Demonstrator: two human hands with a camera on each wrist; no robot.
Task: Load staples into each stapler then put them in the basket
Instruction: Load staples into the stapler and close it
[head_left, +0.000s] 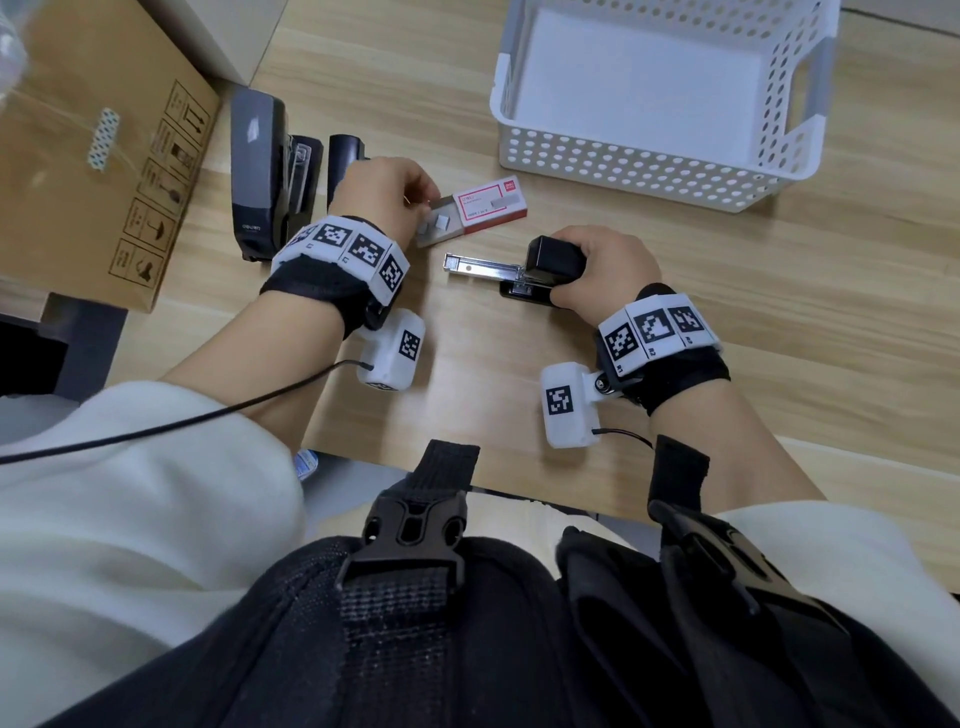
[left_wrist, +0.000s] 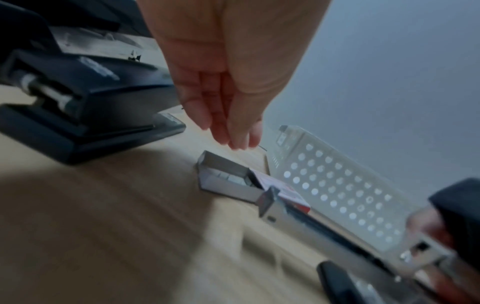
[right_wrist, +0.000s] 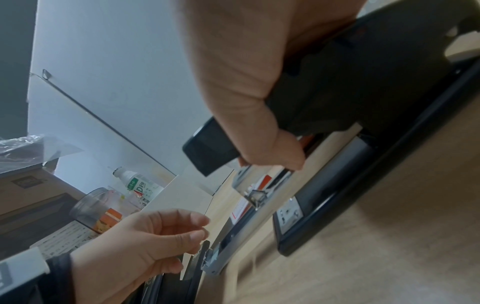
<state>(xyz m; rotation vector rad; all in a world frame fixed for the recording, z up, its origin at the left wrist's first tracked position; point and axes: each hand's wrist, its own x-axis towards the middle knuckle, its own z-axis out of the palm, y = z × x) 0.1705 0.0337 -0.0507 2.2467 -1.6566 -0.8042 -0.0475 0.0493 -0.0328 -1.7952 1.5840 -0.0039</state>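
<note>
My right hand (head_left: 571, 278) grips a small black stapler (head_left: 550, 262) lying on the wooden table, and its metal staple tray (head_left: 483, 267) is slid out to the left. The right wrist view shows the same grip (right_wrist: 275, 156) on the stapler (right_wrist: 363, 82). My left hand (head_left: 423, 205) hovers over the open red-and-white staple box (head_left: 488, 205), thumb and fingertips pinched on a thin sliver of staples (left_wrist: 262, 147). Grey staple strips lie in the box's drawer (left_wrist: 228, 181). The white perforated basket (head_left: 623, 166) stands empty at the far right.
A large grey-black stapler (head_left: 262, 171) and another black stapler (head_left: 344, 150), partly behind my left hand, lie at the far left. A cardboard box (head_left: 93, 156) borders them. A bottle (right_wrist: 137, 185) and jar stand beyond. The table's near edge runs just below my wrists.
</note>
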